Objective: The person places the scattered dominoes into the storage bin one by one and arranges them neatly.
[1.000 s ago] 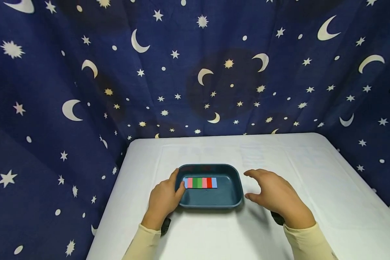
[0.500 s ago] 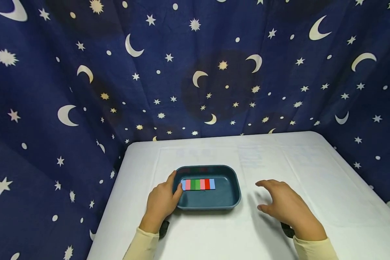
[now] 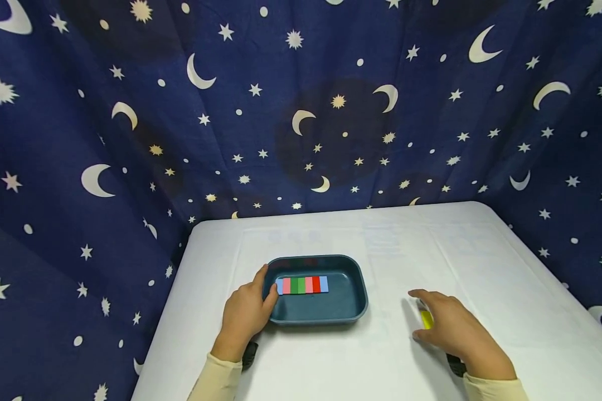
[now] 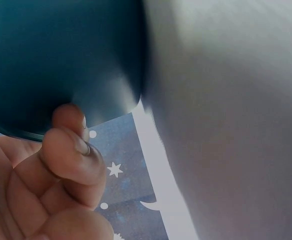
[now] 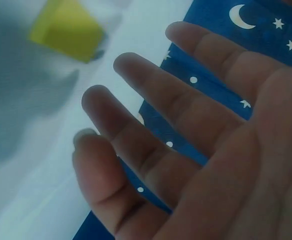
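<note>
A dark teal rectangular tray (image 3: pixel 316 322) stands on the white table. Along its floor lies a row of small coloured tiles (image 3: pixel 301 285) in blue, pink, green and red. My left hand (image 3: pixel 246 314) grips the tray's left side, thumb over the rim; in the left wrist view curled fingers (image 4: pixel 68 155) meet the tray's outer wall (image 4: pixel 61 60). To the right, my right hand (image 3: pixel 454 326) hovers with spread fingers over a yellow block (image 3: pixel 427 319), mostly hidden in the head view. In the right wrist view the yellow block (image 5: pixel 68 32) lies beyond the fingertips, apart from them.
A white cloth covers the table (image 3: pixel 381 356), its rounded back corners in view. Dark blue curtains (image 3: pixel 261 122) printed with moons and stars hang behind it and on both sides.
My right hand has moved right and nearer to me, away from the tray, and the yellow block now shows between its thumb and fingers. The left hand keeps its grip on the tray.
</note>
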Demonstrator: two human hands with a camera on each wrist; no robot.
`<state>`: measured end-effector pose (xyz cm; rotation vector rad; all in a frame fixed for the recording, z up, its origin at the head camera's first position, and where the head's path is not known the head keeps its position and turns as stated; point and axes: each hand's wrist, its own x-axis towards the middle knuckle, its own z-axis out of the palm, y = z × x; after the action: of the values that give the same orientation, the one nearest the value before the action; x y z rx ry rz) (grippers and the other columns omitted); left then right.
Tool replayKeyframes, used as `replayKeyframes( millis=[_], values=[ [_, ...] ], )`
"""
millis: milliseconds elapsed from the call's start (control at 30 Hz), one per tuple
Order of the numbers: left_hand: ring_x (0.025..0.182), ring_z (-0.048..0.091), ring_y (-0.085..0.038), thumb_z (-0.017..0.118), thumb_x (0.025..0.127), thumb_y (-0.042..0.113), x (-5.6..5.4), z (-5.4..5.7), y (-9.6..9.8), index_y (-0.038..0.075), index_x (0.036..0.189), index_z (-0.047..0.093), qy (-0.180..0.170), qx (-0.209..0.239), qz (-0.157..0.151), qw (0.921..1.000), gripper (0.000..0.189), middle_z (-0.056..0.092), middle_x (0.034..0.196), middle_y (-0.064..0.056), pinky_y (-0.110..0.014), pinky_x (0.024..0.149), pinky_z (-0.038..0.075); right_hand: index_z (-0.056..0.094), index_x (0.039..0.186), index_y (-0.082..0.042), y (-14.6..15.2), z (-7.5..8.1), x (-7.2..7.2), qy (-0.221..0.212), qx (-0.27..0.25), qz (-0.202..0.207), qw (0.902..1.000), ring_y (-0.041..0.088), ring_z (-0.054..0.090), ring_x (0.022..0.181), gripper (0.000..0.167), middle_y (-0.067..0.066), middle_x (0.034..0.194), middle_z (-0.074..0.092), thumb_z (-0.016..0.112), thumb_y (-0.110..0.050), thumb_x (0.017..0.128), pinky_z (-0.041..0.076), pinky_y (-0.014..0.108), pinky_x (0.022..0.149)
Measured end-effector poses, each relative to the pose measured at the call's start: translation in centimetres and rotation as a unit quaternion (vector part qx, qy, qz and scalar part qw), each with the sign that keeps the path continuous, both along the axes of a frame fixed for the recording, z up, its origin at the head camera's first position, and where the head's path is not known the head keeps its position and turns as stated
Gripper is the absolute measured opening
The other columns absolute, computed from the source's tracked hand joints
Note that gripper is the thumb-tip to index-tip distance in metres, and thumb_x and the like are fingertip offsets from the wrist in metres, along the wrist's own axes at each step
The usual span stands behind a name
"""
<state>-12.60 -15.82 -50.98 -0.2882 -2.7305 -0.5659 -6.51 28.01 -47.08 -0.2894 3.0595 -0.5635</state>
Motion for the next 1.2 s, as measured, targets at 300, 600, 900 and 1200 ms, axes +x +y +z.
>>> replayKeyframes(
  millis=[300,600,900,1200],
  values=[
    [0.058,0.064,-0.021,0.066,0.102,0.043,0.1,0.0,-0.1,0.01,0.151,0.058,-0.004,0.002,0.001,1.0,0.06,0.072,0.077,-0.013,-0.04,0.05,0.049,0.061,0.143,-0.009,0.5,-0.6,0.0,-0.039,0.004,-0.01,0.9992,0.049,0.063,0.114,0.089,0.015,0.123,0.07,0.1,-0.025,0.064,0.047,0.067,0.093],
    [0.057,0.064,-0.021,0.068,0.101,0.042,0.0,0.0,0.1,0.008,0.15,0.058,0.0,0.0,-0.003,1.0,0.06,0.072,0.077,-0.013,-0.04,0.05,0.049,0.064,0.14,-0.007,1.1,-1.0,-0.2,-0.049,0.002,-0.021,0.9986,0.052,0.061,0.119,0.087,0.023,0.129,0.068,0.101,-0.028,0.064,0.046,0.068,0.094],
    [0.057,0.064,-0.021,0.066,0.102,0.042,-0.2,0.3,-0.3,0.009,0.151,0.057,0.005,-0.004,0.002,1.0,0.06,0.071,0.076,-0.012,-0.04,0.049,0.049,0.065,0.138,-0.009,1.3,-1.4,-0.4,-0.054,-0.008,-0.044,0.9975,0.05,0.064,0.115,0.087,0.019,0.124,0.071,0.1,-0.038,0.064,0.047,0.068,0.091],
    [0.058,0.066,-0.022,0.068,0.101,0.041,0.0,0.1,-0.1,0.009,0.15,0.058,0.002,0.0,0.003,1.0,0.059,0.073,0.079,-0.015,-0.041,0.049,0.049,0.065,0.14,-0.012,1.9,-1.8,0.1,-0.067,-0.005,-0.067,0.9955,0.051,0.061,0.116,0.087,0.018,0.124,0.071,0.098,-0.047,0.067,0.045,0.07,0.092]
  ],
)
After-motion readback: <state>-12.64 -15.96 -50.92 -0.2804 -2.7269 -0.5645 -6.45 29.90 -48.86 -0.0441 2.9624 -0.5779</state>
